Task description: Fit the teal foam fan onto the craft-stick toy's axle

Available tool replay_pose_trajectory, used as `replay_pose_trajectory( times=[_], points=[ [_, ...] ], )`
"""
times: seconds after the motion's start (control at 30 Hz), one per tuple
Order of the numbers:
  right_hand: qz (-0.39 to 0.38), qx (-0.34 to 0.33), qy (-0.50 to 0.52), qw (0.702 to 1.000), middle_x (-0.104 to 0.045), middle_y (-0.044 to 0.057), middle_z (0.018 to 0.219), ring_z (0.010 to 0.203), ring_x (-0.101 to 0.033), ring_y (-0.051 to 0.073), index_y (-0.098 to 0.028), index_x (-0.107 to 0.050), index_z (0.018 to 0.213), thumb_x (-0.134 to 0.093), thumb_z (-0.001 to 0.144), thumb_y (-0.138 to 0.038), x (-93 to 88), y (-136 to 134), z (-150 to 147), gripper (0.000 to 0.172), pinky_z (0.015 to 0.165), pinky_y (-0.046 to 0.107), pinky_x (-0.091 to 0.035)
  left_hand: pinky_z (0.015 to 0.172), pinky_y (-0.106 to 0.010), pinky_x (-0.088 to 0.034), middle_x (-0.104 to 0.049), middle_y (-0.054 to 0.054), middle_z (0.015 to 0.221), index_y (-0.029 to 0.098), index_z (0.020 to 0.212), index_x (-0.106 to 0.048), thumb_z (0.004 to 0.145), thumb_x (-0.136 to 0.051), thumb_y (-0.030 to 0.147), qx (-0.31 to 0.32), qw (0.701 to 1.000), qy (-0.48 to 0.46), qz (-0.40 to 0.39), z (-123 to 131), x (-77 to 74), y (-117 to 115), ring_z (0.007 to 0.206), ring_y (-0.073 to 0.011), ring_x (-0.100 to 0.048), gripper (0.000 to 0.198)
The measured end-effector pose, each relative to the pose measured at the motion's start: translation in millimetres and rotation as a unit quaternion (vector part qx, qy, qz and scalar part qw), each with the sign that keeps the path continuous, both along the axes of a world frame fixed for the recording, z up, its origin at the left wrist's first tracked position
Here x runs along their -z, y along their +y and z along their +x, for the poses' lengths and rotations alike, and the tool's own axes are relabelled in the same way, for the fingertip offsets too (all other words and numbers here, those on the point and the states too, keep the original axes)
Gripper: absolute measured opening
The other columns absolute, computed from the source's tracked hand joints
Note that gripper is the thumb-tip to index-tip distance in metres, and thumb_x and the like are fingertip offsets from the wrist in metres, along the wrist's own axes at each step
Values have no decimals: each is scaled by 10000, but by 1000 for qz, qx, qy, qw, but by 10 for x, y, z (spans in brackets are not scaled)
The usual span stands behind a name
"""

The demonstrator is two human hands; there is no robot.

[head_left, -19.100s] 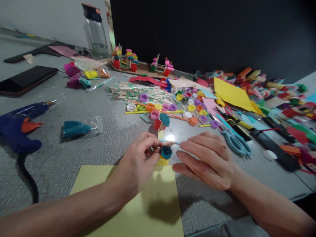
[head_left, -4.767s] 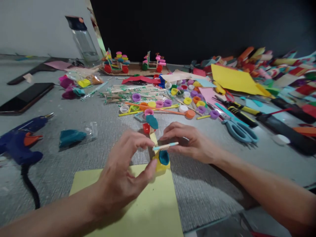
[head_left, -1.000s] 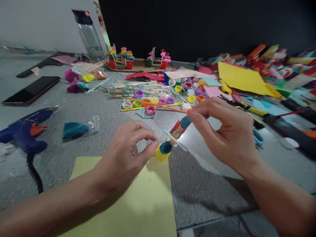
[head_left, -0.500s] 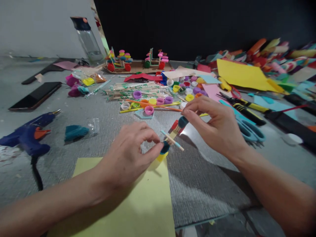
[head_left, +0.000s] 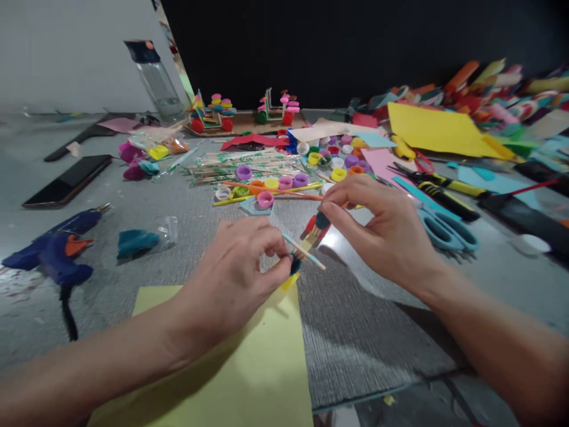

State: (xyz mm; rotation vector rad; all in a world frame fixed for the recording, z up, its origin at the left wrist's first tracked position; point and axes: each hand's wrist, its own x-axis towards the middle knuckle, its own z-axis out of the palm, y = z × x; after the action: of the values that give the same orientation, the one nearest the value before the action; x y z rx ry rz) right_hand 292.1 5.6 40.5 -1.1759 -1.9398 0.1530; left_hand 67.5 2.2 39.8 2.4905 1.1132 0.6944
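Note:
Between my two hands is a small craft-stick model (head_left: 307,241), made of short wooden sticks with red and yellow parts. A pale blue-tipped stick lies across it. My left hand (head_left: 242,276) pinches its near end at a dark teal lump (head_left: 295,263), just above a yellow piece. At the far end, the fingertips of my right hand (head_left: 377,228) close on another dark teal lump (head_left: 322,220), beside the red piece. Below my left hand, a yellow paper sheet (head_left: 267,367) lies on the grey table. The fingertips partly hide both lumps.
On the left are a blue glue gun (head_left: 66,243), a bagged teal clay lump (head_left: 137,242) and a phone (head_left: 66,181). Bottle caps (head_left: 265,200) and wrapped sticks (head_left: 244,163) lie ahead. Scissors (head_left: 448,228) and pliers (head_left: 444,190) are at right; two finished models (head_left: 211,112) stand behind.
My hands and the model sit slightly further left in view, still in the same grip. The whole scene has shifted a little with the camera.

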Motion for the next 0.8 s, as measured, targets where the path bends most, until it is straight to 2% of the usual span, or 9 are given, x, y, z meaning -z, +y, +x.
replay_pose_trajectory(
  times=[0.23,0.4,0.6,0.8],
  points=[
    [2,-1,-17,1000,-698,50,883,885,-647,227,-232,-627,800,-596,965,-196,-8,-25,-6,172,793,382,-489,763,-369,-360,-657,22,801,198,760,-611,897,-639,144,-12,1000,-18,4,4,29,-18,860,-194,-600,150],
    [11,3,-5,1000,-708,46,894,893,-656,228,-236,-626,796,-599,962,-189,-22,-39,-21,175,796,387,-495,707,-333,-418,-713,3,899,225,877,-690,926,-630,257,-36,997,-54,-35,-66,49,-7,849,-190,-630,84],
    [-3,-5,-15,1000,-683,44,844,838,-634,213,-231,-652,795,-590,968,-174,-39,-61,-40,192,770,375,-487,640,-301,-443,-732,16,852,242,845,-716,904,-648,254,-39,993,-58,-100,-58,41,-1,817,-186,-657,91],
    [2,-17,-19,1000,-687,37,844,851,-634,213,-239,-652,797,-585,961,-162,-36,-60,-37,194,784,372,-490,623,-285,-468,-713,24,765,241,781,-697,874,-654,204,-28,997,-53,-58,0,15,8,786,-185,-669,109]
  ],
)
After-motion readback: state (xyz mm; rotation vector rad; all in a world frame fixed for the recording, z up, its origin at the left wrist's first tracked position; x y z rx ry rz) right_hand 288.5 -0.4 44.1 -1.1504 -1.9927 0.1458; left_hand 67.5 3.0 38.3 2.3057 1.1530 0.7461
